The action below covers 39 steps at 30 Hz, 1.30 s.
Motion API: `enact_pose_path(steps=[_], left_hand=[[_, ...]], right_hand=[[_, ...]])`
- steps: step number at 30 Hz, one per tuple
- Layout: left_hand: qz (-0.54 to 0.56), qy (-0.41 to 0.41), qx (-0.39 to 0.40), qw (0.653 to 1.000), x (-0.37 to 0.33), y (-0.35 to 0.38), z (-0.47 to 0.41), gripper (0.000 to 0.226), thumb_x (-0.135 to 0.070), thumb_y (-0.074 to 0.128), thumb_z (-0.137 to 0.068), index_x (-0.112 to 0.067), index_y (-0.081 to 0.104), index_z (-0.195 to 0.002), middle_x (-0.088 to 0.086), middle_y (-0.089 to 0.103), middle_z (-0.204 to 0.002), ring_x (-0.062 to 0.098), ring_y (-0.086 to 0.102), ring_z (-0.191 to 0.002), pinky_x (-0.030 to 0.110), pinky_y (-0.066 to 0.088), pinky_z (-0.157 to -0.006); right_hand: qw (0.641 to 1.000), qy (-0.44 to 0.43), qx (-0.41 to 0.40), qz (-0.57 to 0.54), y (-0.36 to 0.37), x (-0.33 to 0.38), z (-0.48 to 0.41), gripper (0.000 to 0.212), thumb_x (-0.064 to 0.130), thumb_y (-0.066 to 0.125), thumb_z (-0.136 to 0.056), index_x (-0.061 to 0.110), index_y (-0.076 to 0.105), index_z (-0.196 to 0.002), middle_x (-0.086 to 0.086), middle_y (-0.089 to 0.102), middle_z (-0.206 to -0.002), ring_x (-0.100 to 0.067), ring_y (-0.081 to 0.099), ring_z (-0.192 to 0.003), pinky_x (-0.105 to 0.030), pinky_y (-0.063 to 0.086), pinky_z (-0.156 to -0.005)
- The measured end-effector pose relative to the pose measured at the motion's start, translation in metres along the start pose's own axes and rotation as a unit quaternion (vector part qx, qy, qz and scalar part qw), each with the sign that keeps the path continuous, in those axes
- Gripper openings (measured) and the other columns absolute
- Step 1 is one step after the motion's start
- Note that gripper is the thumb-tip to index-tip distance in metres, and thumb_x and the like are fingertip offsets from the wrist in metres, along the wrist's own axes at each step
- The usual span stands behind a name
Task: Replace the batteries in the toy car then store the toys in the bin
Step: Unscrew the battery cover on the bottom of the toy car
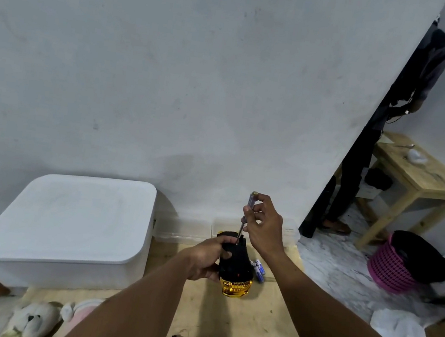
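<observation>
- The left hand (205,259) curls round the toy car (235,269) from its left side, holding it black underside up, with the gold body toward the camera.
- The right hand (263,226) is just above the car's far end, thumb and fingers pinching a screwdriver (246,214) whose tip meets the underside.
- The white bin (67,221), lid on, stands against the wall, well left of both hands. Tan floor shows between its right edge and the car.
- Plush toys (31,318) lie at the near left edge.
- Batteries (259,269) lie on the floor just right of the car. Their wrap seems blue and white, with the print too small to read.
</observation>
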<state>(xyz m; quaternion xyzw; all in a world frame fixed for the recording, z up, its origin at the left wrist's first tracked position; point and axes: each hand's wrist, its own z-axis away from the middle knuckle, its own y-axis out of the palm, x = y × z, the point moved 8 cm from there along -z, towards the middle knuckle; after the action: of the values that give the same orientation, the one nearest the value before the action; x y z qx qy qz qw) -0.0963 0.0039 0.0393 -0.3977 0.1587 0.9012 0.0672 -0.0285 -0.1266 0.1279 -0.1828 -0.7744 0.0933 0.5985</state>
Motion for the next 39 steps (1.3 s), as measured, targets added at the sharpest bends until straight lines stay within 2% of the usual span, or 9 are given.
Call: enact_pose_path(steps=[8,11,20,26,30,33,36,39], left_hand=[[0.001,0.001,0.005,1.000,-0.002,-0.002,0.001,0.046,0.003,0.037,-0.099,-0.024,0.054,-0.132,0.013,0.054,-0.130,0.037,0.059,-0.116,0.060,0.051,-0.093],[-0.001,0.000,0.004,1.000,-0.001,-0.003,0.001,0.046,0.002,0.037,-0.099,-0.025,0.055,-0.131,0.012,0.055,-0.130,0.037,0.059,-0.116,0.060,0.052,-0.091],[0.003,0.006,-0.005,1.000,-0.001,-0.009,0.004,0.046,0.002,0.037,-0.099,-0.027,0.057,-0.129,0.014,0.053,-0.131,0.039,0.060,-0.115,0.058,0.054,-0.089],[-0.004,0.013,-0.016,1.000,-0.004,-0.010,0.008,0.046,0.003,0.035,-0.099,-0.027,0.057,-0.126,0.013,0.055,-0.129,0.039,0.060,-0.115,0.061,0.052,-0.090],[-0.001,0.016,-0.019,1.000,-0.006,-0.010,0.013,0.046,0.004,0.035,-0.099,-0.027,0.057,-0.126,0.012,0.055,-0.128,0.037,0.061,-0.113,0.055,0.057,-0.083],[-0.009,0.018,-0.027,0.999,-0.008,-0.010,0.019,0.046,0.004,0.036,-0.099,-0.026,0.055,-0.128,0.008,0.056,-0.122,0.032,0.063,-0.103,0.043,0.061,-0.065],[-0.009,0.018,-0.037,0.999,-0.007,-0.014,0.019,0.046,0.002,0.037,-0.099,-0.028,0.056,-0.128,0.008,0.056,-0.125,0.033,0.063,-0.106,0.040,0.058,-0.061],[-0.004,0.017,-0.049,0.999,-0.007,-0.019,0.021,0.046,0.001,0.039,-0.098,-0.029,0.057,-0.128,0.009,0.055,-0.128,0.036,0.061,-0.113,0.044,0.060,-0.067]], right_hand=[[1.000,-0.007,0.006,-0.007,0.001,0.003,-0.001,0.032,0.012,0.061,-0.095,0.027,0.052,-0.122,-0.003,0.060,-0.081,-0.019,0.071,-0.070,-0.051,0.060,-0.064],[1.000,-0.011,0.017,-0.003,0.004,0.003,-0.001,0.032,0.012,0.060,-0.096,0.027,0.052,-0.123,0.002,0.060,-0.077,-0.018,0.071,-0.070,-0.052,0.060,-0.064],[0.998,-0.022,0.063,0.016,0.011,0.005,-0.002,0.035,0.012,0.052,-0.098,0.030,0.048,-0.127,0.006,0.064,-0.084,-0.018,0.070,-0.073,-0.051,0.060,-0.067],[0.997,-0.013,0.077,-0.003,0.016,0.010,-0.002,0.039,0.009,0.051,-0.097,0.028,0.049,-0.130,-0.001,0.063,-0.083,-0.021,0.069,-0.073,-0.053,0.059,-0.067],[0.997,-0.026,0.074,0.001,0.017,0.015,-0.001,0.046,0.008,0.052,-0.097,0.032,0.044,-0.136,0.004,0.063,-0.080,-0.019,0.068,-0.071,-0.051,0.059,-0.068],[0.996,-0.042,0.067,0.031,0.013,0.021,0.001,0.067,0.007,0.054,-0.095,0.044,0.029,-0.145,0.000,0.066,-0.079,-0.015,0.071,-0.070,-0.036,0.061,-0.069],[0.995,-0.052,0.069,0.040,0.011,0.021,0.001,0.055,0.009,0.056,-0.095,0.044,0.038,-0.133,0.001,0.069,-0.085,-0.013,0.071,-0.073,-0.044,0.060,-0.073],[0.997,-0.054,0.041,0.035,0.007,0.022,0.001,0.046,0.018,0.066,-0.092,0.041,0.048,-0.127,0.006,0.068,-0.092,-0.008,0.070,-0.077,-0.037,0.059,-0.073]])
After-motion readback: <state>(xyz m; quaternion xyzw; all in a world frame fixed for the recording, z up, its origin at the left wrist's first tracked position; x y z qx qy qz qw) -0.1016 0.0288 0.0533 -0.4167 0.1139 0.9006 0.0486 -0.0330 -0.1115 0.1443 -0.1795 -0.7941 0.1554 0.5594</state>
